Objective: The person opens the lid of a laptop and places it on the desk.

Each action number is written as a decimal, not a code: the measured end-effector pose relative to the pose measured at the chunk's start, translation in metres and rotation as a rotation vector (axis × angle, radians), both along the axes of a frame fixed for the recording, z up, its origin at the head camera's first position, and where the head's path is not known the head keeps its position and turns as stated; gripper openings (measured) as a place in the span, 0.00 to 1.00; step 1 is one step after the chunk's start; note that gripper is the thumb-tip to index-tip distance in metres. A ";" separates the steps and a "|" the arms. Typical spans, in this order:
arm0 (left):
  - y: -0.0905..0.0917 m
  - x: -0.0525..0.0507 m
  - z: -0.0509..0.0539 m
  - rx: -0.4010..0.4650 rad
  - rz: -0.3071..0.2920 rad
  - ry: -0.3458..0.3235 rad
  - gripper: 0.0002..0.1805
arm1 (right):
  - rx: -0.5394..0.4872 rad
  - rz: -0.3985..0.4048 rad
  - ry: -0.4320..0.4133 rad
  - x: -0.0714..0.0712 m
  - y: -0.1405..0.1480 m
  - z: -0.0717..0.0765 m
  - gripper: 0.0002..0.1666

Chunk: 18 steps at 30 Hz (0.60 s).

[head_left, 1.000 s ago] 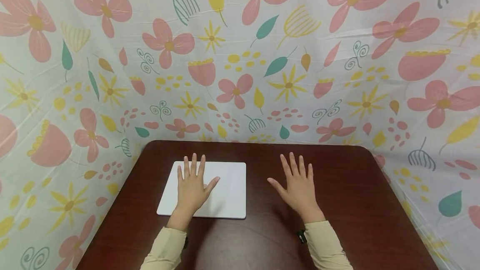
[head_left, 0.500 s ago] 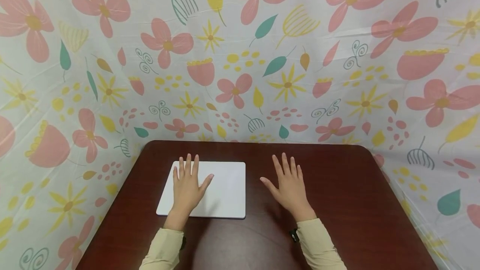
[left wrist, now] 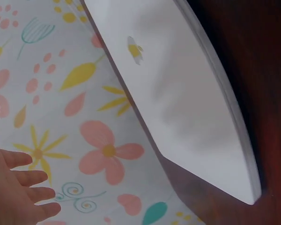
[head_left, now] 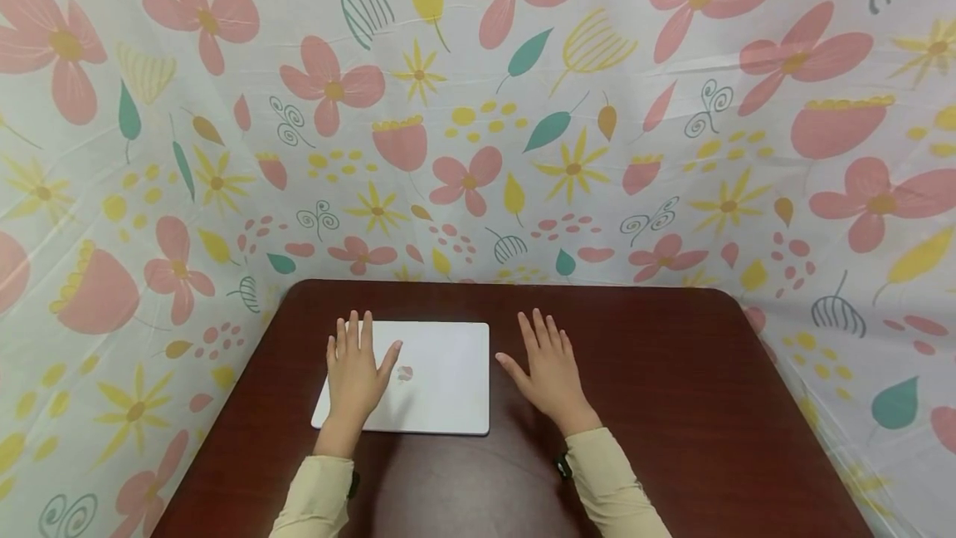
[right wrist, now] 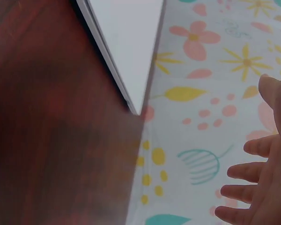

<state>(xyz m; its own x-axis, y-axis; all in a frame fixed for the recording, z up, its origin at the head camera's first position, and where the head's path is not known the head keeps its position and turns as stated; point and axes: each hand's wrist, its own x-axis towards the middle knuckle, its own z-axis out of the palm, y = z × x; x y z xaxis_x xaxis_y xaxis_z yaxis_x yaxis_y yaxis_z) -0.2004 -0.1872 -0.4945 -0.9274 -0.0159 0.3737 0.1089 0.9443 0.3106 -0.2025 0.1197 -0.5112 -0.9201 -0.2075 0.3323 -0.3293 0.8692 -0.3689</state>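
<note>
A closed silver laptop [head_left: 441,380] with an apple logo on its lid lies flat on the dark wooden table. Above the laptop's left part hovers my left hand [head_left: 354,376], fingers straight and thumb spread. In the left wrist view a gap separates this hand [left wrist: 18,192] from the laptop lid [left wrist: 178,98], which carries a soft shadow. My right hand [head_left: 548,376] is over the table just past the laptop's right edge, fingers extended, holding nothing. The right wrist view has that hand [right wrist: 267,178] apart from a corner of the laptop [right wrist: 126,42].
The brown tabletop [head_left: 695,405] with rounded far corners extends to the right of the laptop and in front of it. A white cloth [head_left: 478,106] printed with pink, yellow and green flowers hangs behind the table and along both sides.
Both hands have shifted to the left. The left hand has uncovered the logo on the lid, and the right hand has come nearer the laptop's right edge. The laptop stays in place.
</note>
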 end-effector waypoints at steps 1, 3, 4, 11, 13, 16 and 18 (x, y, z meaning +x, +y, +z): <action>-0.002 0.000 -0.001 0.008 0.005 -0.003 0.42 | 0.002 0.007 -0.005 0.000 -0.002 -0.002 0.48; -0.007 0.000 -0.003 0.021 0.014 -0.017 0.42 | 0.000 0.022 -0.028 0.000 -0.006 -0.007 0.47; -0.010 0.000 -0.004 0.025 0.019 -0.024 0.43 | 0.001 0.031 -0.037 0.000 -0.009 -0.009 0.47; -0.028 -0.002 -0.013 0.047 0.055 -0.064 0.43 | -0.021 0.057 -0.101 0.001 -0.022 -0.025 0.46; -0.032 -0.003 -0.016 0.060 0.066 -0.077 0.42 | -0.043 0.064 -0.127 0.002 -0.025 -0.030 0.45; -0.038 -0.005 -0.022 0.067 0.083 -0.105 0.41 | -0.085 0.068 -0.168 0.002 -0.028 -0.037 0.44; -0.041 -0.006 -0.025 0.074 0.093 -0.121 0.40 | -0.102 0.074 -0.188 0.003 -0.030 -0.042 0.43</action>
